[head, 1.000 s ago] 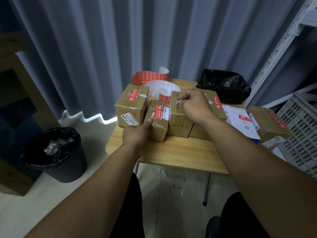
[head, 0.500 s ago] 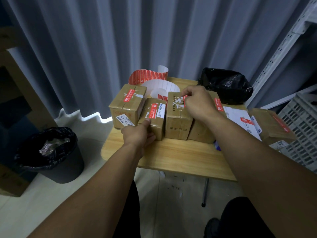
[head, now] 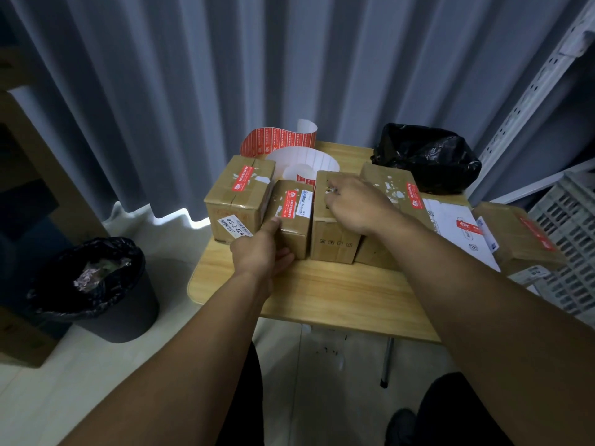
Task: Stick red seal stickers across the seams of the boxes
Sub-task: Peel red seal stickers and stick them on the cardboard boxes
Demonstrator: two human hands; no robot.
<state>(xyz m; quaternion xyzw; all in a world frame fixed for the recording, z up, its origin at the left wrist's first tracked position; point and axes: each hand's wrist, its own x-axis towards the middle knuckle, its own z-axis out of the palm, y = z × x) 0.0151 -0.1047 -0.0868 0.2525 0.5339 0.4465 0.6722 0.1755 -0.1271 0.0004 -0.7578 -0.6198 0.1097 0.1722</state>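
Observation:
Several brown cardboard boxes stand in a row on a small wooden table point(head: 322, 291). The left box point(head: 238, 201) and the small box point(head: 294, 220) each carry a red seal sticker on top. My left hand point(head: 257, 252) grips the small box at its front left corner, thumb up along the edge. My right hand point(head: 354, 204) lies on top of the middle box point(head: 331, 236), fingers pressing down on its top; any sticker under them is hidden. A roll of red seal stickers point(head: 280, 144) curls behind the boxes.
Behind my right hand sits another sealed box point(head: 392, 185), then a white mailer point(head: 450, 220) and a brown box point(head: 521, 239) with red stickers. A black bag point(head: 425, 156) lies at the table's back. A black bin point(head: 96, 284) stands on the floor left, a white crate point(head: 573, 226) right.
My right hand, which pinched a red sticker above the middle box, has lowered flat onto that box's top, and the sticker is out of sight. My left hand stays on the small box.

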